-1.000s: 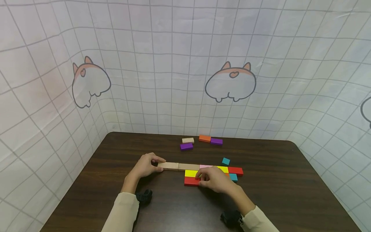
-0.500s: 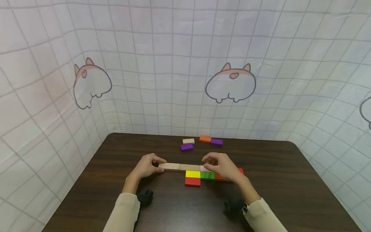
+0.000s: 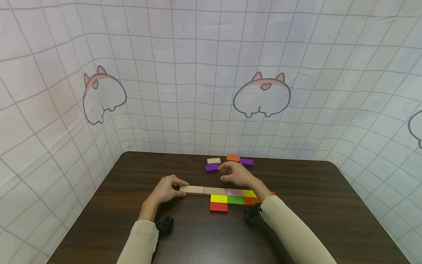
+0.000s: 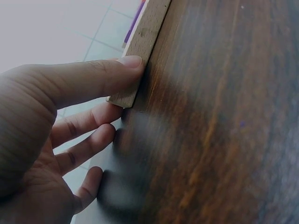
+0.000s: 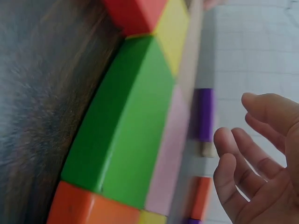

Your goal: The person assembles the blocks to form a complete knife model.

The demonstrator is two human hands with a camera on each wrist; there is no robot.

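Note:
My left hand (image 3: 167, 189) pinches the left end of a plain wooden block (image 3: 192, 190) between thumb and fingers. In the left wrist view the thumb lies along the side of that wooden block (image 4: 142, 39). A second wooden block (image 3: 215, 191) continues the row, followed by a pink block (image 3: 235, 192). My right hand (image 3: 238, 173) holds nothing and hovers beyond the row, fingers loosely bent, fingertips right by a purple block (image 3: 211, 168). A green block (image 5: 126, 126) fills the middle of the right wrist view.
Yellow (image 3: 219, 198), red (image 3: 219, 207) and orange (image 3: 251, 201) blocks adjoin the row's front; the right forearm hides its right end. Farther back lie a small wooden block (image 3: 214, 161), an orange block (image 3: 232, 158) and another purple block (image 3: 246, 162). A grid-patterned curtain (image 3: 184, 91) surrounds the dark table (image 3: 204, 242).
My right hand has left the front blocks, risen over the row and reached toward the purple block at the back. The left hand keeps its pinch in place.

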